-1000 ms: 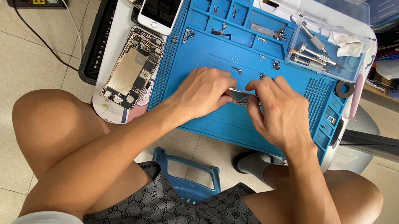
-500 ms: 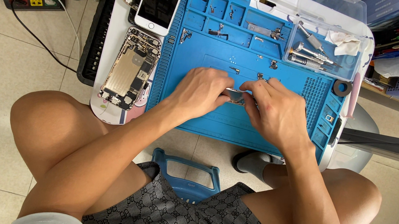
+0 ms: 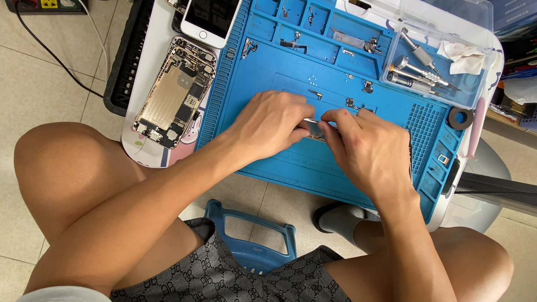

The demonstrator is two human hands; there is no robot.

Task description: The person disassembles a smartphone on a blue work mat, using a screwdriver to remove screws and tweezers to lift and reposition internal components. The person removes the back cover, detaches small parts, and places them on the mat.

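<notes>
Head view: both hands meet mid blue repair mat [image 3: 350,178], working small metal phone part [image 3: 315,129]. Left hand [image 3: 273,123] pinches part's left end, fingers narrow; right hand [image 3: 370,151] curls over right end, fingertips closed on it. Step looks like fine fitting or prying; next move calls for steady grip, light force. Opened phone chassis [image 3: 173,96] lies well left.

Bare arms and legs; grey patterned shorts [image 3: 238,297]; grey sock [image 3: 343,222].
</notes>
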